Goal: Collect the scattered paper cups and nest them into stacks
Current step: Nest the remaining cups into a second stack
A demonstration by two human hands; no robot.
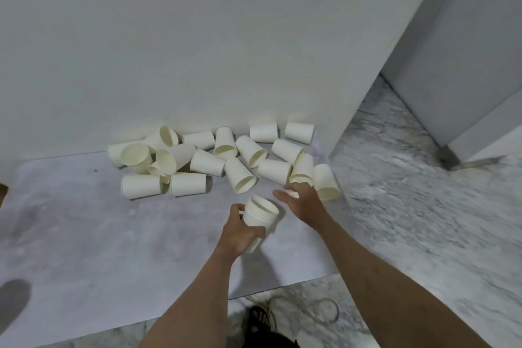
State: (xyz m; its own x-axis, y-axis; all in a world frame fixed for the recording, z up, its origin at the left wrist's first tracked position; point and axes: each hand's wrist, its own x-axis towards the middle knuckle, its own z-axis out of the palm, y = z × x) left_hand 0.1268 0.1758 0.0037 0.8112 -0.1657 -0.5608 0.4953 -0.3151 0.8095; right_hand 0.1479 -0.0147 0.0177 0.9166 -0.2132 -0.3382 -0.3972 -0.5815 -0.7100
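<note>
White nested cups [260,216] sit gripped in the left hand [240,232]; the right hand [303,200] reaches open toward the scattered cups [214,161].

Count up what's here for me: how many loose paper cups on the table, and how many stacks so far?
Loose white paper cups lying on the grey table: about 18 (some overlap)
Nested stack of white paper cups, held in the left hand: 1 (cups inside cannot be counted)
Total: about 19 items

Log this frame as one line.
left hand: holds nested cups | right hand: open, reaching to pile | table: most cups loose, on sides
</note>
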